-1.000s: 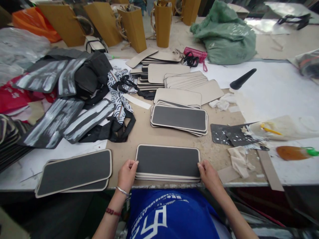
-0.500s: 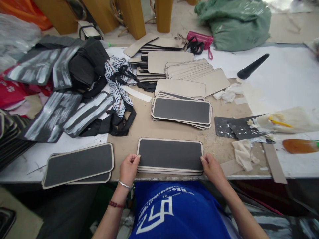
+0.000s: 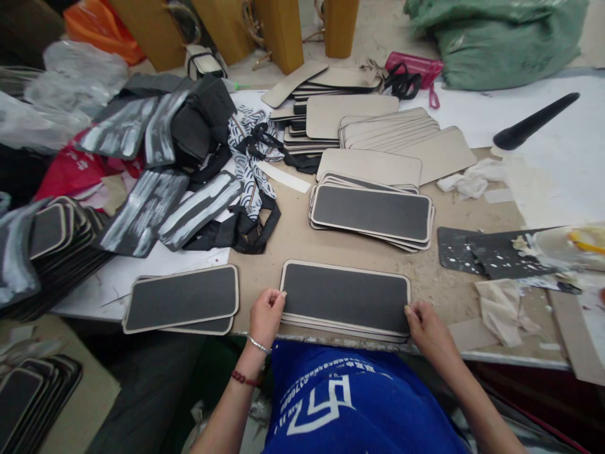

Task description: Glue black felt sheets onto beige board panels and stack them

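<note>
Left hand, right hand pinch dark panel (others apparently beneath)

The held panel mostly hides those beneath; the green bag is cropped.

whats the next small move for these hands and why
I'd probably square the top panel over the panels beneath: the left hand and right hand are at its opposite short ends, and pale edges beneath show along its near side.
</note>
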`<state>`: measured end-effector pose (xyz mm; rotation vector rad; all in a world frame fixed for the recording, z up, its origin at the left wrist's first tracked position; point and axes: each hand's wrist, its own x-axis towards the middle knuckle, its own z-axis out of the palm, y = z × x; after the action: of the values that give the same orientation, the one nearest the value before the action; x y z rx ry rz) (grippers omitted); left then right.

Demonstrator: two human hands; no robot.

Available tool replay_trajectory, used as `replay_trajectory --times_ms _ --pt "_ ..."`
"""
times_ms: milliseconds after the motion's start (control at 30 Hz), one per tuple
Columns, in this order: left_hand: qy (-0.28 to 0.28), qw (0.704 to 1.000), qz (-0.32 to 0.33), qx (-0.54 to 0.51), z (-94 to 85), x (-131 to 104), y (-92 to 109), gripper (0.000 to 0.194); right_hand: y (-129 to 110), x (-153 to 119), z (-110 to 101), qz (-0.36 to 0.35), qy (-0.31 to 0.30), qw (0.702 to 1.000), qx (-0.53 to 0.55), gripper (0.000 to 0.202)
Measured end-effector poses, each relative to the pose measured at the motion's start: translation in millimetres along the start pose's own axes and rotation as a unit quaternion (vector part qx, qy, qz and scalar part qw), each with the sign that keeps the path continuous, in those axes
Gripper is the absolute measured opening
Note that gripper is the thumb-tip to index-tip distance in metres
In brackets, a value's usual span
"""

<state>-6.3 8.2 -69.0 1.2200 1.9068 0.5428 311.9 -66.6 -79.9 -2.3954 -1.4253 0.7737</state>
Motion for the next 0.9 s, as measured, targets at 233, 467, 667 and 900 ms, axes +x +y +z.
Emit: replay_trajectory --times_ms 233,467,667,900 --pt "0.006 0.999 0.016 0.031 -1.1 -0.7 2.1 0.026 5.1 0.0 2.8 -0.019 0.004 1.000 0.002 0.023" --pt "-0.002 0.997 0.001 0.082 -3.0 0.6 1.8 0.029 -2.9 -2.6 1.4 -0.018 0.016 1.000 0.012 0.021" --pt "0.010 0.995 0.001 0.101 -3.6 0.5 4.6 0.029 -7.6 -4.0 0.2 -0.006 0.023 0.999 0.027 0.020" --pt "0.018 0.996 0.008 0.084 -1.0 0.3 2.6 0.027 -6.1 -4.8 0.6 0.000 0.024 0.999 0.025 0.020"
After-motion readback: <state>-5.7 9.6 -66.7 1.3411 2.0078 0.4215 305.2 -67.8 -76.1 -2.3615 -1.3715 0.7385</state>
